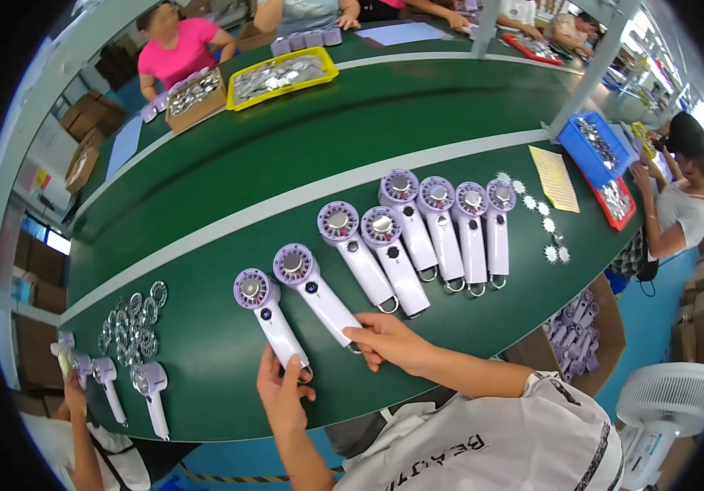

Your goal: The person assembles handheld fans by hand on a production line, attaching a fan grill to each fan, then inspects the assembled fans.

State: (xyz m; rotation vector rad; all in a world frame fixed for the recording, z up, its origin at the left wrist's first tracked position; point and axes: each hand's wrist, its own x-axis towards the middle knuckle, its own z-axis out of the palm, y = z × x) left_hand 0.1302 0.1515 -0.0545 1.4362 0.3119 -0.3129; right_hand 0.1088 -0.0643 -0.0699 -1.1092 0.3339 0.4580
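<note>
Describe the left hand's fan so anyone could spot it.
Find the long green table. Near its front edge, the wearer's left hand holds a lilac handheld fan by its handle end, round head pointing away. It's left of the neighbouring fan, which the right hand holds.

Dark capital letters (468, 445) across white garment (524, 442) of person wearing camera, running slantwise, partly lost in folds. Yellow sheet (555, 180) on green table (229, 409), near blue bin (596, 147): rows of fine marks, too small to read. Two purple handheld fans in person's hands: small dark round display with blue glow on left fan (283, 334), another on right fan (324, 304); any figures too small to tell. White electric fan (669, 401) at lower right: small marking on stand, illegible.
</note>
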